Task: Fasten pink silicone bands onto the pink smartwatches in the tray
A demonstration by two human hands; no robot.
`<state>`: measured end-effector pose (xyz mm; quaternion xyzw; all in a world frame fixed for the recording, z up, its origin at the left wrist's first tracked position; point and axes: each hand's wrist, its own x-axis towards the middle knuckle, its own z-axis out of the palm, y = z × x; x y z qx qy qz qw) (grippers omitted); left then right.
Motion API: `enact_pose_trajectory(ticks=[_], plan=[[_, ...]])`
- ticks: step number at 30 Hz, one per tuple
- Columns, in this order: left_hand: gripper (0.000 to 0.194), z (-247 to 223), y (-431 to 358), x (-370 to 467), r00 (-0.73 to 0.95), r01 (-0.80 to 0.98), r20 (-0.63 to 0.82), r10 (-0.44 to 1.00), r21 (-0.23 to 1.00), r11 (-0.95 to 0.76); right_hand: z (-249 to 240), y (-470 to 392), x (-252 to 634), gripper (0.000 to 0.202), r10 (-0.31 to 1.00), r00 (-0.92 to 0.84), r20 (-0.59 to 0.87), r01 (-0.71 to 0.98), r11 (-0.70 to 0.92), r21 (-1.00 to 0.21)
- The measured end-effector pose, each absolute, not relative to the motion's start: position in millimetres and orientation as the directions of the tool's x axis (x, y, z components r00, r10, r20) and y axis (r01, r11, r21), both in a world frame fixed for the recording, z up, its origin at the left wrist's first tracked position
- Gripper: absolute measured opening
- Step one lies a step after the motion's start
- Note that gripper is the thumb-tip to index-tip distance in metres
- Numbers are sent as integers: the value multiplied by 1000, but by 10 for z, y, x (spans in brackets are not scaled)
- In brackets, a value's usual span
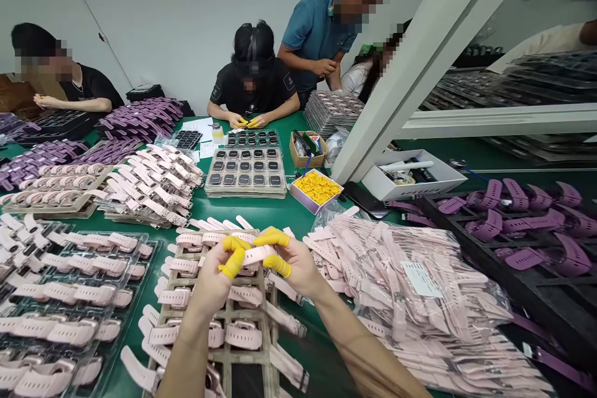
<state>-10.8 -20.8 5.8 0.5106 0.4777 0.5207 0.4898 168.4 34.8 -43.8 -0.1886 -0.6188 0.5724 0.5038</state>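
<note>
Pink watch strap [254, 255] in the middle of the frame, between left hand [217, 270] and right hand [298, 264], pinched by both in yellow finger covers [280, 265], over the tray [221, 357].

Single head-worn view, looking forward and down over both hands [261, 255], near surface edge to far wall [177, 6]

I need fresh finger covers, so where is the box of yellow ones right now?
In the head view, the box of yellow finger covers sits right of centre on the green table, just right of the tray of square watch faces.
</note>
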Motion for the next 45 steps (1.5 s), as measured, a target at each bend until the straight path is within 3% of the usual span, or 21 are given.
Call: enact_pose_trajectory(ticks=[5, 10, 13, 18, 26, 35, 45], plan=[[48, 22, -254, -80, -16, 21, 3, 1000, 1000, -3, -448, 360, 1697, 41, 804, -441, 398, -351, 254, -901], [39, 23, -215, -77, 47, -40, 22, 999, 999, -20, -505, 347, 1695, 49, 849, -421, 320, -382, 154, -911], [32, 0, -190, -85, 18, -59, 83, 996, 995, -82, -477, 336, 1698, 42, 832, -454, 319, -384, 140, -913], [20, 8, -210, -103, 47, -16, 137, 989, 990, -137, -373, 321, 1718, 26, 795, -458, 397, -335, 259, -906], [11, 101, -270, -133, 86, 116, 169, 982, 977, -178, -307, 315, 1743, 22, 740, -439, 509, -284, 423, -860], [25, 68, -190, -15, 67, -161, 156, 986, 976, -143, -375, 353, 1714, 31, 785, -377, 491, -315, 390, -865], [26, -53, -250, -52, -23, 140, 117, 993, 984, -113, -296, 350, 1735, 25, 770, -410, 490, -246, 424, -872]])
